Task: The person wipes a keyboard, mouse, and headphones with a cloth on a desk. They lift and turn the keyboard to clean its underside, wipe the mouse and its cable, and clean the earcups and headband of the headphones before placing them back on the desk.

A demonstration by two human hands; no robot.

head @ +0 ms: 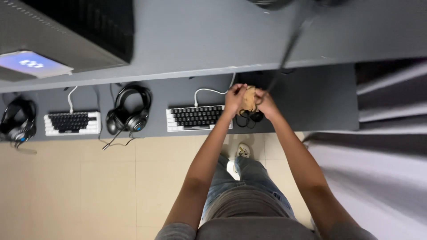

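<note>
Both my hands meet over the grey desk (311, 98), just right of a black-and-white keyboard (195, 118). My left hand (235, 98) and my right hand (266, 103) are closed together on a small tan crumpled object (250, 98), perhaps a cloth. A dark cable (289, 49) runs from my right hand up and away to the top of the view. Under my hands lies a black cable bundle or mouse (250, 117), partly hidden.
A black headset (129, 111) lies left of the keyboard, a second keyboard (72, 122) and another headset (18, 120) further left. A monitor (66, 31) stands at the upper left. White cables run to the keyboards. Tan floor tiles and my shoe (243, 151) are below.
</note>
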